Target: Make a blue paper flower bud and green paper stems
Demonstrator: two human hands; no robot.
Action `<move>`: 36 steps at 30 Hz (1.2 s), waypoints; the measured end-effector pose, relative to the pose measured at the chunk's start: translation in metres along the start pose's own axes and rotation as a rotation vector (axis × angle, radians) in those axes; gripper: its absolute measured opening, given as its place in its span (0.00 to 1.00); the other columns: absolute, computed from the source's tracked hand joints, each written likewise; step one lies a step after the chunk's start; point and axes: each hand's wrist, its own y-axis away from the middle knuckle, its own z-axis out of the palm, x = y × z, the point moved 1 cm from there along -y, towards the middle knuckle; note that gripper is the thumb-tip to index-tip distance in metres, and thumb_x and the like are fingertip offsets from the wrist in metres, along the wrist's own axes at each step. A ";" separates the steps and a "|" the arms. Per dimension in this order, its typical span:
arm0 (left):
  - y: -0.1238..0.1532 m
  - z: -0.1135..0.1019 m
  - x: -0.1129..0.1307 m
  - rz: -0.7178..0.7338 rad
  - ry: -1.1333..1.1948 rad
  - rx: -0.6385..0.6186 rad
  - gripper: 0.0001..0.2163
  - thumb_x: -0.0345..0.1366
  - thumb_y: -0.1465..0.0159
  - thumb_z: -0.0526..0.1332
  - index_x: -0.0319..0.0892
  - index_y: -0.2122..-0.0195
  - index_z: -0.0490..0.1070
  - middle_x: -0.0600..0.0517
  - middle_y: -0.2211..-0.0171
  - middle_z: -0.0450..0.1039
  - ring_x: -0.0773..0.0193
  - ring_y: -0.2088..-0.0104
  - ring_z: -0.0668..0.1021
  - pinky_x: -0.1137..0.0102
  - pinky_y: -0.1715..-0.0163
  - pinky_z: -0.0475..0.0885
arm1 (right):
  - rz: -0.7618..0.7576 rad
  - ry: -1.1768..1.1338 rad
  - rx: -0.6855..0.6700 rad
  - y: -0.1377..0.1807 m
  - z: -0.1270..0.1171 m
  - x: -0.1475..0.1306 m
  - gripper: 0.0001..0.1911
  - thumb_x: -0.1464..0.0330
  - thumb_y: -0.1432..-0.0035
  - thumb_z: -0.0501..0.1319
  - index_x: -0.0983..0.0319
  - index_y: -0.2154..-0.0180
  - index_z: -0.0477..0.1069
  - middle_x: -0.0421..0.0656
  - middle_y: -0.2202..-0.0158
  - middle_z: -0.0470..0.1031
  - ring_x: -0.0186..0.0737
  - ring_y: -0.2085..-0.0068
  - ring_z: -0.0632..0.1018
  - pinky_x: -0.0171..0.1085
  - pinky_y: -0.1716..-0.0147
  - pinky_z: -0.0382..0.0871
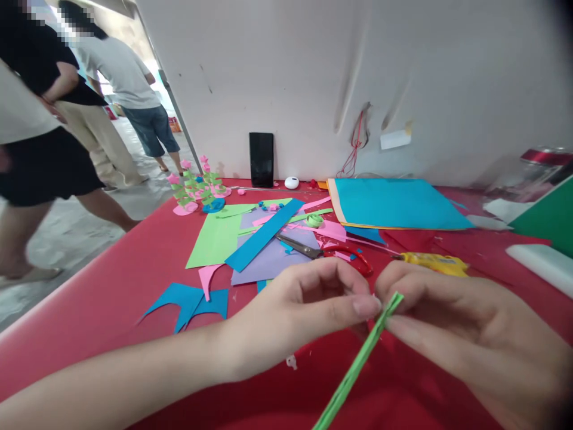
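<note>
A narrow green folded paper strip [356,373] slants up from the bottom edge of the view to my fingertips. My left hand [295,310] pinches it near its upper end, thumb on the near side. On the other side, the fingers and thumb of my right hand [461,322] are closed on the same end. Just behind my hands lie scissors [308,248] with red handles and a yellow glue gun [434,263]. A blue paper strip [264,236] rests across light green paper [215,239] and purple paper [250,269].
Paper flowers [197,191] stand at the table's back left. Blue scraps [179,301] lie on the red table [111,334]. A black phone [261,160] leans on the wall, beside a white case [292,183]. Blue sheets [394,203] are stacked at back right. People [120,77] stand left.
</note>
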 end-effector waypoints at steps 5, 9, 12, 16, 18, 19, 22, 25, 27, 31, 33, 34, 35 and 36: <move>-0.002 -0.003 -0.004 -0.058 0.070 -0.040 0.03 0.29 0.41 0.61 0.37 0.71 0.67 0.55 0.73 0.67 0.73 0.70 0.70 0.79 0.66 0.64 | -0.039 -0.036 -0.188 -0.009 0.001 -0.002 0.06 0.65 0.56 0.64 0.55 0.82 0.71 0.37 0.81 0.71 0.37 0.76 0.74 0.32 0.80 0.72; -0.002 -0.004 -0.006 -0.085 0.072 -0.054 0.05 0.31 0.42 0.62 0.37 0.72 0.67 0.54 0.73 0.67 0.73 0.71 0.69 0.78 0.68 0.63 | -0.042 -0.051 -0.355 -0.013 0.000 -0.004 0.07 0.71 0.55 0.63 0.55 0.81 0.71 0.34 0.79 0.72 0.33 0.76 0.74 0.26 0.79 0.71; -0.001 -0.005 -0.005 -0.098 -0.009 -0.058 0.06 0.33 0.42 0.61 0.37 0.72 0.66 0.55 0.73 0.65 0.72 0.71 0.67 0.77 0.68 0.62 | -0.029 -0.023 -0.336 -0.011 -0.003 -0.003 0.07 0.72 0.55 0.62 0.55 0.81 0.71 0.34 0.80 0.72 0.33 0.77 0.74 0.26 0.79 0.71; 0.001 -0.006 0.000 -0.113 -0.314 -0.042 0.12 0.40 0.39 0.58 0.37 0.76 0.65 0.56 0.77 0.59 0.71 0.74 0.62 0.75 0.73 0.59 | -0.013 -0.023 -0.331 -0.010 -0.004 0.000 0.08 0.72 0.55 0.62 0.53 0.80 0.72 0.33 0.79 0.73 0.32 0.77 0.74 0.25 0.79 0.71; 0.001 -0.006 0.002 -0.106 -0.451 -0.049 0.14 0.42 0.38 0.55 0.37 0.76 0.67 0.54 0.77 0.60 0.69 0.73 0.64 0.73 0.72 0.60 | -0.013 -0.031 -0.355 -0.011 -0.003 0.001 0.08 0.72 0.53 0.61 0.53 0.79 0.73 0.33 0.79 0.73 0.31 0.76 0.75 0.24 0.78 0.71; 0.001 -0.006 0.002 -0.095 -0.489 -0.049 0.15 0.42 0.37 0.54 0.36 0.76 0.69 0.53 0.76 0.61 0.68 0.73 0.65 0.72 0.71 0.61 | -0.016 -0.042 -0.372 -0.012 -0.002 0.002 0.08 0.71 0.52 0.61 0.53 0.78 0.73 0.33 0.79 0.74 0.31 0.76 0.75 0.24 0.77 0.71; 0.001 -0.004 0.003 -0.055 -0.529 -0.040 0.16 0.41 0.36 0.52 0.37 0.75 0.70 0.52 0.75 0.64 0.67 0.71 0.67 0.72 0.69 0.62 | -0.009 -0.033 -0.385 -0.015 -0.001 0.002 0.06 0.69 0.50 0.61 0.53 0.76 0.74 0.34 0.78 0.75 0.31 0.75 0.76 0.25 0.75 0.72; 0.001 -0.003 0.003 -0.032 -0.578 -0.025 0.15 0.39 0.35 0.51 0.37 0.75 0.69 0.53 0.77 0.64 0.69 0.74 0.66 0.73 0.71 0.61 | 0.002 -0.006 -0.371 -0.016 -0.001 0.004 0.05 0.68 0.50 0.61 0.53 0.75 0.75 0.34 0.77 0.76 0.32 0.74 0.77 0.25 0.76 0.72; 0.002 -0.003 0.003 0.008 -0.623 0.005 0.14 0.38 0.36 0.52 0.38 0.77 0.66 0.55 0.78 0.61 0.70 0.75 0.63 0.74 0.74 0.60 | 0.014 -0.007 -0.375 -0.015 -0.001 0.005 0.05 0.68 0.50 0.61 0.53 0.75 0.74 0.34 0.77 0.76 0.32 0.75 0.77 0.24 0.76 0.72; 0.003 -0.003 0.002 0.083 -0.689 0.039 0.14 0.36 0.36 0.53 0.38 0.79 0.63 0.56 0.79 0.60 0.71 0.76 0.62 0.75 0.75 0.59 | 0.057 0.011 -0.385 -0.017 -0.001 0.006 0.03 0.65 0.50 0.62 0.53 0.74 0.74 0.34 0.76 0.76 0.33 0.73 0.76 0.25 0.75 0.72; 0.002 -0.004 0.001 0.081 -0.699 0.037 0.14 0.35 0.36 0.52 0.37 0.78 0.65 0.55 0.78 0.63 0.71 0.75 0.65 0.75 0.73 0.61 | 0.099 0.008 -0.387 -0.018 -0.003 0.006 0.02 0.65 0.50 0.62 0.54 0.73 0.74 0.35 0.75 0.77 0.34 0.72 0.76 0.26 0.74 0.71; 0.002 -0.005 0.001 0.078 -0.696 0.037 0.14 0.35 0.36 0.52 0.37 0.78 0.66 0.55 0.78 0.64 0.71 0.75 0.66 0.75 0.72 0.61 | 0.119 0.009 -0.394 -0.019 -0.004 0.006 0.02 0.66 0.51 0.63 0.54 0.73 0.75 0.35 0.74 0.76 0.34 0.71 0.76 0.26 0.73 0.71; 0.001 -0.005 0.000 0.072 -0.689 0.036 0.14 0.36 0.35 0.52 0.37 0.78 0.66 0.54 0.78 0.65 0.71 0.75 0.66 0.75 0.72 0.61 | 0.124 0.013 -0.399 -0.020 -0.005 0.005 0.02 0.67 0.51 0.63 0.54 0.73 0.75 0.35 0.74 0.76 0.34 0.71 0.76 0.26 0.72 0.71; 0.001 -0.006 0.000 0.063 -0.677 0.037 0.15 0.36 0.35 0.52 0.37 0.78 0.66 0.54 0.78 0.65 0.71 0.75 0.67 0.74 0.72 0.61 | 0.118 0.023 -0.404 -0.020 -0.006 0.004 0.02 0.67 0.50 0.63 0.54 0.74 0.75 0.35 0.74 0.76 0.34 0.70 0.76 0.26 0.72 0.71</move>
